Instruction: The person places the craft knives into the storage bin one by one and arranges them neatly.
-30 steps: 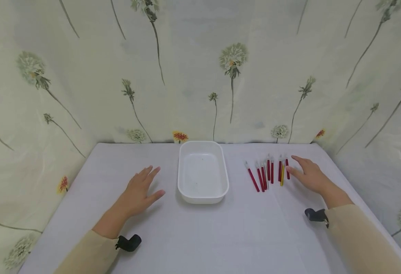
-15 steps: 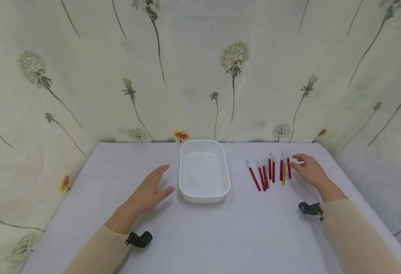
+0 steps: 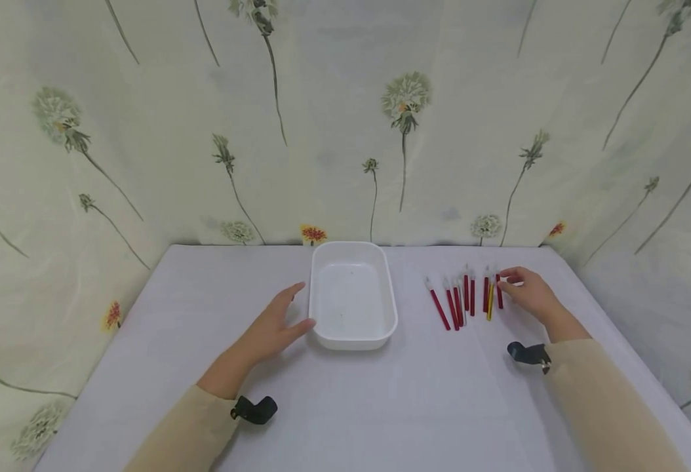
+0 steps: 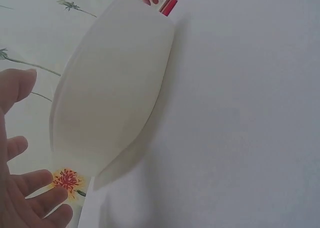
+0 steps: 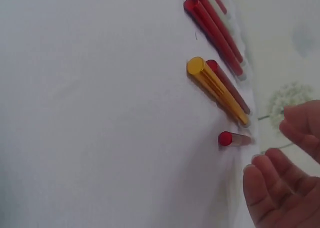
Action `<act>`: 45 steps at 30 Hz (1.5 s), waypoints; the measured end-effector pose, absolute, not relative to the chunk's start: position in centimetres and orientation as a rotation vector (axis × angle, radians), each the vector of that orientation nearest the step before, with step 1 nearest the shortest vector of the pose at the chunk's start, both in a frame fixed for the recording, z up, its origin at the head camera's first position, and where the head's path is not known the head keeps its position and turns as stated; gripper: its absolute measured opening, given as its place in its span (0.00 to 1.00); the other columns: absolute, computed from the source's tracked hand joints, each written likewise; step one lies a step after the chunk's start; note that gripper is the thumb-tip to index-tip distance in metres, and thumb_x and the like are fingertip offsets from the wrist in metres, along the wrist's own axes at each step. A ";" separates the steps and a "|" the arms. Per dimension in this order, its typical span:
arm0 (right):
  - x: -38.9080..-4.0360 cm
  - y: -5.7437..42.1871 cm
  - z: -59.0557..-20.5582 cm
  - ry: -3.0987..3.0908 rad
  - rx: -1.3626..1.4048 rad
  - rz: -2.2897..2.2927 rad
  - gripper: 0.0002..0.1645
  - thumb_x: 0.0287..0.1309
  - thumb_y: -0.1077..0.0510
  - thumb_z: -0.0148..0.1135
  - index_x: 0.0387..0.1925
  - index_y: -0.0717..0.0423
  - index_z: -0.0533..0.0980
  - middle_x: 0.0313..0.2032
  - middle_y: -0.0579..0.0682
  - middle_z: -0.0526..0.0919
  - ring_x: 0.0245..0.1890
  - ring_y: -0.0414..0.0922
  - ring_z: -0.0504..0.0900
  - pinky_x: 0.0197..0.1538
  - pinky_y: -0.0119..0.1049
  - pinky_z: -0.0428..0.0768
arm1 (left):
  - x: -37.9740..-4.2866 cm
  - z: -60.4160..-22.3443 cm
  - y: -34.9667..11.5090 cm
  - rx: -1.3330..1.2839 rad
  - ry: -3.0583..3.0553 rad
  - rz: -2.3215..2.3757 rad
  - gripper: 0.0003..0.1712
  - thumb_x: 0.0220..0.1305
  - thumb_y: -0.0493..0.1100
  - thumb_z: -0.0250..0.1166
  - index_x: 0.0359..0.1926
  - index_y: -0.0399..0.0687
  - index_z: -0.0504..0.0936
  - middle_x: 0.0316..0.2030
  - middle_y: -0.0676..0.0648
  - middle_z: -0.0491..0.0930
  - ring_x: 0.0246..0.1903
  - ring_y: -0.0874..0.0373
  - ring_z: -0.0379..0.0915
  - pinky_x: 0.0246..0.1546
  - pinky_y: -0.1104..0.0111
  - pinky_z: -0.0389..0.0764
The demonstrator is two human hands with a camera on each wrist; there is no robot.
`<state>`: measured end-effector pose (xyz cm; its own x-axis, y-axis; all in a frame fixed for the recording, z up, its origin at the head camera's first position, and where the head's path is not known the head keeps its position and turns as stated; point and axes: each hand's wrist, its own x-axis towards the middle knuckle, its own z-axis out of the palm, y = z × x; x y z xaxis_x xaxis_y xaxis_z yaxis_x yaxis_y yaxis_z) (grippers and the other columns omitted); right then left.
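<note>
My left hand [image 3: 267,331] is beside the left wall of a white rectangular tray [image 3: 351,342], thumb and fingers spread. In the left wrist view a gap shows between the fingers [image 4: 44,203] and the tray [image 4: 107,87]. My right hand [image 3: 533,295] reaches over the far end of the rightmost slim red stick [image 3: 500,300], which has a clear tip. In the right wrist view its thumb and fingers are parted above that red stick [image 5: 227,139], gripping nothing. Just left of it lie a gold-yellow stick [image 3: 490,303] and another red stick [image 3: 486,294].
Several more red sticks [image 3: 455,308] with clear tips lie loosely grouped between the tray and the right hand, one silvery stick [image 3: 464,313] among them. Everything rests on a white-covered table [image 3: 393,406]. A flower-printed cloth [image 3: 334,131] rises behind and at both sides.
My left hand has moved right, up to the tray's left side. The right hand has shifted slightly left toward the rightmost red stick, thumb and fingers drawn closer together. Tray and sticks stay put.
</note>
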<state>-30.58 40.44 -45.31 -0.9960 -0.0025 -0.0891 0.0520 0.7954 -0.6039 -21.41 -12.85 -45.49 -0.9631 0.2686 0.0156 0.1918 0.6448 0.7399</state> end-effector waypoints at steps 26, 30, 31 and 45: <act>-32.2 40.3 -46.8 2.773 0.324 -1.075 0.27 0.70 0.57 0.52 0.64 0.69 0.64 0.54 0.71 0.71 0.42 0.56 0.75 0.41 0.40 0.77 | -21.6 -46.5 -10.4 0.264 2.525 1.552 0.52 0.61 0.51 0.73 0.78 0.54 0.52 0.75 0.43 0.57 0.69 0.44 0.63 0.60 0.52 0.75; -32.3 40.5 -47.2 2.785 0.313 -1.057 0.27 0.70 0.56 0.54 0.64 0.68 0.65 0.55 0.71 0.71 0.43 0.57 0.75 0.41 0.41 0.76 | -21.7 -46.8 -10.3 0.259 2.520 1.542 0.52 0.61 0.50 0.73 0.78 0.55 0.52 0.75 0.43 0.58 0.68 0.43 0.65 0.59 0.53 0.77; -32.3 40.5 -47.2 2.781 0.313 -1.058 0.27 0.70 0.56 0.54 0.64 0.68 0.65 0.55 0.71 0.71 0.44 0.57 0.75 0.42 0.42 0.77 | -21.7 -47.0 -10.4 0.258 2.521 1.536 0.51 0.62 0.50 0.73 0.78 0.55 0.53 0.75 0.42 0.58 0.67 0.43 0.66 0.59 0.53 0.77; -32.3 41.0 -47.4 2.723 0.269 -1.010 0.33 0.69 0.55 0.59 0.68 0.65 0.63 0.56 0.70 0.71 0.51 0.61 0.71 0.54 0.54 0.75 | -21.4 -47.2 -10.2 0.252 2.517 1.534 0.52 0.61 0.50 0.73 0.78 0.53 0.53 0.74 0.42 0.59 0.65 0.42 0.70 0.57 0.54 0.79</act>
<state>-32.33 40.96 -47.44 -0.9581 0.0932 -0.2708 0.2473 0.7462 -0.6180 -21.41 -10.21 -47.19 -0.9689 0.2382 -0.0673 0.0493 0.4522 0.8905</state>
